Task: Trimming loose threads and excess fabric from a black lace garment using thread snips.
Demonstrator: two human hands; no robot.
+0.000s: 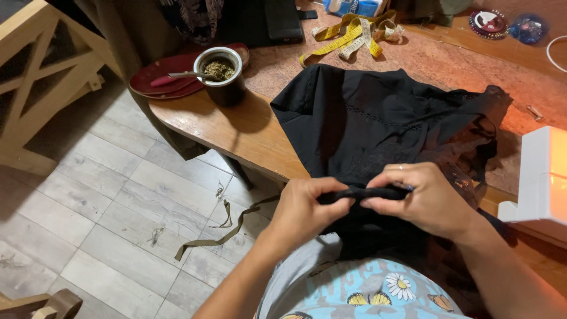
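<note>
From the head camera we looked down on our two hands at the near edge of the wooden table (236,127). Our left hand (301,210) was curled, its fingers pinched on the rolled hem of a black garment (378,124). Our right hand (428,201) met it from the other side, thumb and fingertips pinching the same dark roll, so the two hands stood almost touching over it. The garment itself lay spread across the table's near corner, its lacy part toward the right, its lower end hanging down to our lap. Beyond it, a yellow measuring tape (354,32) lay loosely coiled on the tabletop. On the left end of the table a dark cup filled with green herb (220,74) stood on a red plate (159,80), a metal straw resting in it. A white machine (540,177) sat at the right edge. On the grey floor below lay an olive strap (221,233).
</note>
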